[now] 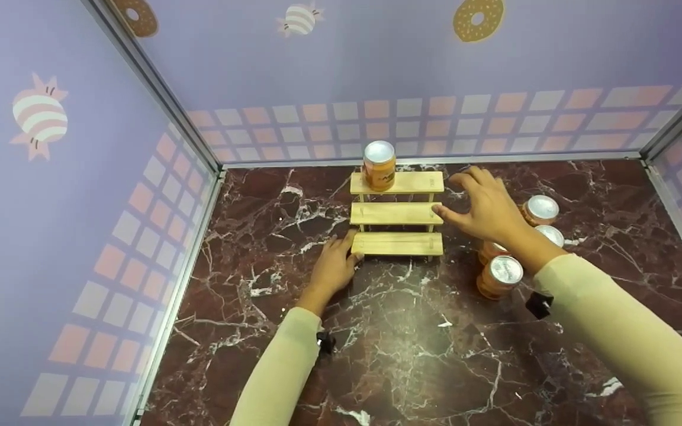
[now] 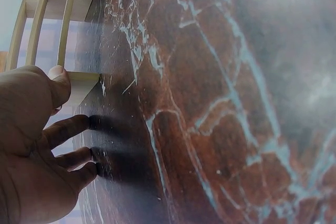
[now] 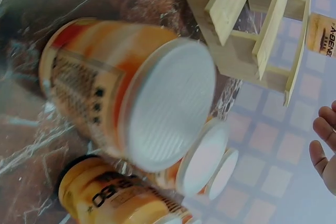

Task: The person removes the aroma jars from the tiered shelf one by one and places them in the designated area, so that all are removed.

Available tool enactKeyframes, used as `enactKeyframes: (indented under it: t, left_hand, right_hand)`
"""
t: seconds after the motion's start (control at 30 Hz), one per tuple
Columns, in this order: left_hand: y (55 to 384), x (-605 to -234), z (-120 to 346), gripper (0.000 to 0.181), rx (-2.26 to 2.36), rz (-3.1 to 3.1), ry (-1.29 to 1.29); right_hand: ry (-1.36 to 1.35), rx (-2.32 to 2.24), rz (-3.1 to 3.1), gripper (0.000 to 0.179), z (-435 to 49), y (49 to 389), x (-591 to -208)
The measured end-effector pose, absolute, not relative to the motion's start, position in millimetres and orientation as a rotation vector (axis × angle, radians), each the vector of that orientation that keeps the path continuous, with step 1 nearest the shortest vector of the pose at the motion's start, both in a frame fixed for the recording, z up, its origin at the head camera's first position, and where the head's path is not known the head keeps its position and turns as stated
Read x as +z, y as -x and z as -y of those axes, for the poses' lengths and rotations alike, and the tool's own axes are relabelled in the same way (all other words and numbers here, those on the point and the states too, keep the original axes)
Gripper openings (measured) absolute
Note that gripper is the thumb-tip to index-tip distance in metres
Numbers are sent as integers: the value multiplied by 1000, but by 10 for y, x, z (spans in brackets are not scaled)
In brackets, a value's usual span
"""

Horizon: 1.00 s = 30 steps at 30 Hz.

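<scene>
A small three-step wooden rack stands near the back wall. My left hand holds the left end of its lowest step, thumb at the front edge; in the left wrist view the other fingers reach down toward the tabletop. On the top step, at its left end, an orange can stands upright. My right hand hovers at the rack's right side with thumb and fingers spread, holding nothing. Under and beside the right forearm stand several orange cans with pale tops, the nearest can in front.
The dark red marbled tabletop carries everything. A purple back wall with printed sweets and squares rises close behind the rack, and a similar left wall meets it in the corner. Close to the right wrist camera looms one can.
</scene>
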<state>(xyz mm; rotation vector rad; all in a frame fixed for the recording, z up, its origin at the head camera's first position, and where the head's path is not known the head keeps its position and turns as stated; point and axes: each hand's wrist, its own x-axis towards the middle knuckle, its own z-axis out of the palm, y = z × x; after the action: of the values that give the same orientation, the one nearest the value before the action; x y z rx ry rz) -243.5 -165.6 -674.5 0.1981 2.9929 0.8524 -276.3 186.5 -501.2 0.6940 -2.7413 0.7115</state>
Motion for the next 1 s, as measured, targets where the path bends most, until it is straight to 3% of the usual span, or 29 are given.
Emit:
enactKeyframes:
  t: [1.0]
  left_hand:
    - [2432,-6750,1661,70,903,-2979,-204]
  right_hand:
    - [-677,752,2866,79,-1278,3132,-4754]
